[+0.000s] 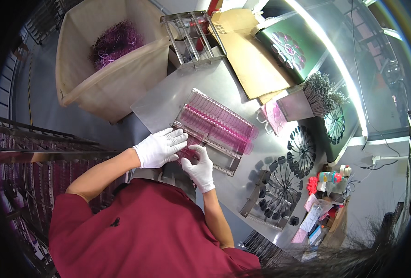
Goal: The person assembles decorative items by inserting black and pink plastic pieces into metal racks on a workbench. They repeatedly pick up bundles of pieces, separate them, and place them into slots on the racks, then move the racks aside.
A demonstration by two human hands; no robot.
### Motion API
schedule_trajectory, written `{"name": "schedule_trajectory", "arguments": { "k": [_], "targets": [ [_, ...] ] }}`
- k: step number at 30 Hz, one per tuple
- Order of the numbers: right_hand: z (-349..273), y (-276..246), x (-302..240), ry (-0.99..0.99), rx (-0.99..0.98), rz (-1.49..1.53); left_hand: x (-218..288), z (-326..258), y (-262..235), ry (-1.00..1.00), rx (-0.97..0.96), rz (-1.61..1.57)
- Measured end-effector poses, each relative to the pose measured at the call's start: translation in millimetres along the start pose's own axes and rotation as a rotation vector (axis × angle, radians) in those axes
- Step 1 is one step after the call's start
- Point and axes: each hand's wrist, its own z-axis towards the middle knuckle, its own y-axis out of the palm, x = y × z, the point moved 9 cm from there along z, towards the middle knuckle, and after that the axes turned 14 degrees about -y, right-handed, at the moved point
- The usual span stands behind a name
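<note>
Two rows of thin, see-through pink lens-like pieces (210, 121) stand close together in a metal slotted rack (235, 172) on the bench. My left hand (161, 147), in a white glove, lies palm down with fingers stretched out over the rack's near left corner. In a matching glove, my right hand (200, 170) curls thumb and forefinger round a pink lens-like piece (190, 156) at the near row of slots. Most of that piece is hidden by the fingers.
A large pale bin (112, 90) holds tangled purple strands (117, 44). Another metal frame (194, 39) stands behind. Wheel-shaped clusters of dark pieces (282, 187) lie at right, near a box of grey stems (298, 105). Racks of pink pieces (52, 185) stand at left.
</note>
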Motion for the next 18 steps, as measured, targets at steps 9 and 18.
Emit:
{"name": "schedule_trajectory", "arguments": {
  "k": [9,18],
  "targets": [
    [0,0,-19,-0.13,-0.026,-0.187,-5,-1,6,-0.013,0.02,-0.072],
    [-26,-26,-16,-0.205,-0.143,-0.424,-9,-6,6,-0.019,0.002,0.025]
  ]
}}
